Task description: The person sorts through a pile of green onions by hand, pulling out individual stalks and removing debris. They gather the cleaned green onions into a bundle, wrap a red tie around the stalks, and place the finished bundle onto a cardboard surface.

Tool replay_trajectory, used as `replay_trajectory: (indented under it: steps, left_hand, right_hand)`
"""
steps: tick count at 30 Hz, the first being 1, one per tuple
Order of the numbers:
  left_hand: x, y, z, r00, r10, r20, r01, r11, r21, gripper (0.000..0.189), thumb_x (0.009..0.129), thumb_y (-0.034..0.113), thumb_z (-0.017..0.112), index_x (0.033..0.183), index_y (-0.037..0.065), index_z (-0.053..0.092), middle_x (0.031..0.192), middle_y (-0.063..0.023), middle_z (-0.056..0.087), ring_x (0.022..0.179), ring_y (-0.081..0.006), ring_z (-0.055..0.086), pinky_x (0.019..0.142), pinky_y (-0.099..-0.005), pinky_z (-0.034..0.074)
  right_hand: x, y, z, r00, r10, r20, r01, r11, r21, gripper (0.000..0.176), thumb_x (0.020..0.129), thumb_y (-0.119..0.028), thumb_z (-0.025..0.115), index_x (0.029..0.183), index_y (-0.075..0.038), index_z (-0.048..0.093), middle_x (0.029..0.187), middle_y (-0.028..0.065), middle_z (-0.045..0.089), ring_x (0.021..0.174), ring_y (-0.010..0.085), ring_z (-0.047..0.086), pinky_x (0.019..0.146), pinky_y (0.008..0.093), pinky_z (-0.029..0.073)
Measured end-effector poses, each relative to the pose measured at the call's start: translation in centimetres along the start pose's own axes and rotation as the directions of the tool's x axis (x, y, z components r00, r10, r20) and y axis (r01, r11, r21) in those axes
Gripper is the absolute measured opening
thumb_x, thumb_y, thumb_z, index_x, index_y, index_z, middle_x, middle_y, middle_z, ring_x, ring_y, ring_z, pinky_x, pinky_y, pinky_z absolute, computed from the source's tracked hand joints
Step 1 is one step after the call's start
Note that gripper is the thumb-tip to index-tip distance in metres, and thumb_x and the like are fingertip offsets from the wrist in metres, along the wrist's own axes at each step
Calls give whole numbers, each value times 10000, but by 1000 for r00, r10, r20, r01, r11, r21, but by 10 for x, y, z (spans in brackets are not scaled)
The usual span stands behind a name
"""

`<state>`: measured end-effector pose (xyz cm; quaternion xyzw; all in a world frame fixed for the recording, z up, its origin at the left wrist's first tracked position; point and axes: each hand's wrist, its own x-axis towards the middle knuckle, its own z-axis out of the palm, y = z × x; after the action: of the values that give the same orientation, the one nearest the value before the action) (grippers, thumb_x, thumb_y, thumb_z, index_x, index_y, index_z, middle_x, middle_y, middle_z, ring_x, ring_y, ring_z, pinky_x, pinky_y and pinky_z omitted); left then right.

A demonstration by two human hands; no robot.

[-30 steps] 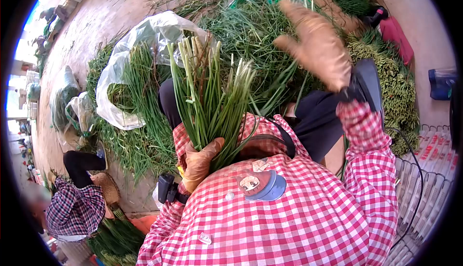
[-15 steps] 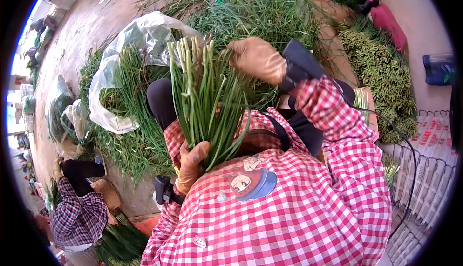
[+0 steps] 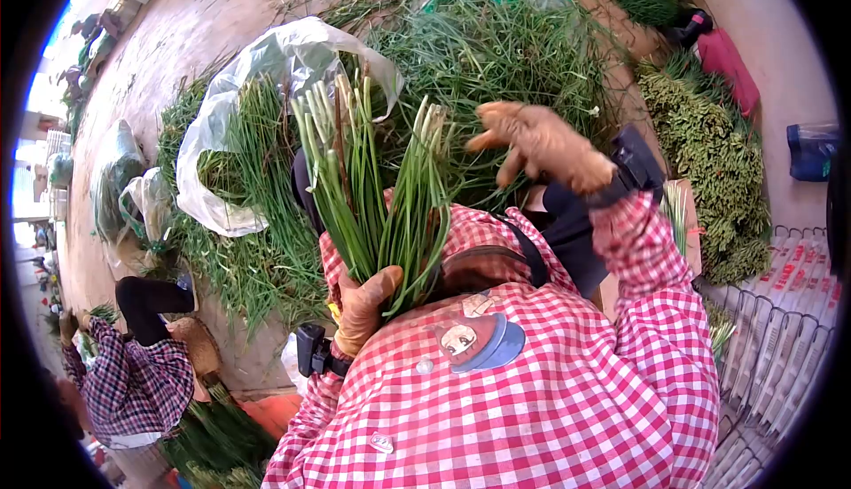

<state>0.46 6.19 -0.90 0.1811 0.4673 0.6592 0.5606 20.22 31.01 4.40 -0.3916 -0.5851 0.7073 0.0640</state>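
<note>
My left hand (image 3: 365, 307), in a tan glove, is wrapped round the lower part of a bunch of chives (image 3: 355, 210) in front of my chest. The stalks stand upright with their pale ends up, and they fan into two clumps with a gap between. A brownish stalk shows in the left clump. To the right of the bunch my gloved right hand (image 3: 550, 148) hovers with fingers apart and nothing visible in them. Beyond it spreads a large heap of loose greens (image 3: 496, 54).
A clear plastic bag (image 3: 199, 174) holding greens lies to the left. Bundled stalks (image 3: 705, 161) are stacked at right, above a wire rack (image 3: 771, 347). A co-worker in a checked shirt (image 3: 142, 383) sits at lower left. A black cable hangs by my right arm.
My right hand has moved right, away from the stalk tops, and its fingers have spread. The bunch has split into two clumps. My left hand keeps its hold.
</note>
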Motion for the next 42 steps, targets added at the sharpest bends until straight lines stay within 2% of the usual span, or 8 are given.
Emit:
replay_trajectory:
  steps: [5,11,15,23,27,34,36,42]
  left_hand:
    - [-6,20,23,991,-59,-122,82,977,197,447,753,45,711,1174,19,564,1048,-88,648,903,-189,630,813,-316,515]
    - [-8,0,4,975,67,-211,-48,994,95,435,783,68,703,1181,29,530,1035,-95,642,900,-188,635,821,-319,527]
    - [-3,-11,-11,999,53,10,-53,999,4,500,848,113,657,1278,42,411,1137,-140,598,978,-200,624,868,-313,527]
    - [5,-7,-4,997,-70,-29,69,997,-24,518,821,109,674,1266,18,425,1134,-142,594,977,-213,616,866,-323,513]
    - [13,-1,7,991,-134,-27,133,990,-46,522,804,106,686,1254,6,440,1110,-140,604,952,-216,623,842,-326,518]
    - [19,-5,0,991,-126,-39,126,992,4,529,775,100,706,1232,-14,466,1068,-138,623,907,-222,635,801,-330,525]
    - [17,-5,1,993,-112,-25,114,992,55,531,767,99,712,1226,-20,473,1056,-137,628,894,-223,639,789,-332,527]
    - [9,11,24,985,-169,-44,174,941,290,538,742,94,730,1208,-37,495,1020,-135,643,855,-228,649,753,-335,534]
  right_hand:
    - [-8,-9,69,986,-166,15,159,912,-378,1061,717,-558,717,1442,-8,173,1193,155,568,781,183,642,710,281,532]
    - [-3,-8,49,967,-250,42,253,957,-144,292,858,-124,651,1122,-3,619,902,75,682,779,111,620,711,250,515]
    - [14,-11,14,810,-567,145,519,581,-626,218,847,-189,673,1023,-61,665,824,68,692,744,113,637,679,264,531]
    - [47,-10,-63,783,-570,-248,205,613,-763,244,875,-187,641,1047,-15,636,903,67,700,804,121,647,703,255,524]
    - [66,11,-128,674,-723,-151,-66,145,-987,285,901,-323,593,938,-50,664,795,51,681,752,225,640,682,333,500]
    - [22,-6,-31,903,-292,-314,51,801,-597,908,795,-565,626,1468,-144,185,1444,185,334,1314,304,365,1062,381,338]
    - [5,-15,5,981,-193,-1,190,969,-159,1057,715,-461,757,1480,-144,99,1459,234,266,1249,328,434,1055,415,350]
    - [-7,-27,48,994,-106,14,106,967,-233,842,754,-220,699,1439,-29,250,794,27,608,750,117,551,722,276,479]
